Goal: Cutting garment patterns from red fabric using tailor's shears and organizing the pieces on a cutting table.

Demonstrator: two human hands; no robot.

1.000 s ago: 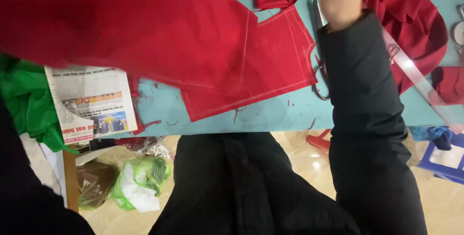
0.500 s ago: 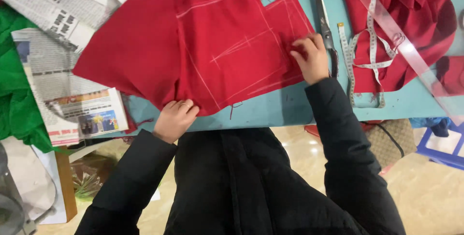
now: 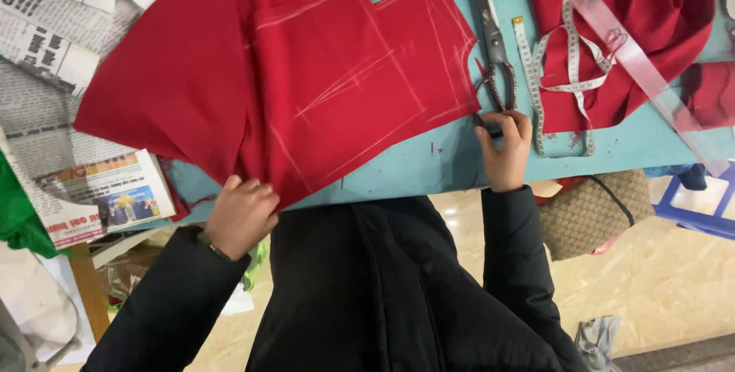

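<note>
A red cloth piece (image 3: 306, 81) with white chalk lines lies flat on the light blue table (image 3: 429, 165). My left hand (image 3: 239, 215) pinches the cloth's near corner at the table's front edge. My right hand (image 3: 504, 146) rests right of the cloth with its fingers curled round the dark handles of the tailor's scissors (image 3: 490, 43), whose blades point away from me. A white measuring tape (image 3: 547, 66) lies just right of the scissors.
A clear plastic ruler (image 3: 635, 58) lies slanted over more red fabric (image 3: 658, 27) at the right. Newspapers (image 3: 69, 112) cover the left of the table, with green cloth (image 3: 19, 211) beside them. A woven bag (image 3: 589, 211) and a blue stool (image 3: 700, 203) stand on the floor at the right.
The red cloth has been spread flat. My right hand left the cloth's right edge and went to the scissors' handles. My left hand stayed at the near corner.
</note>
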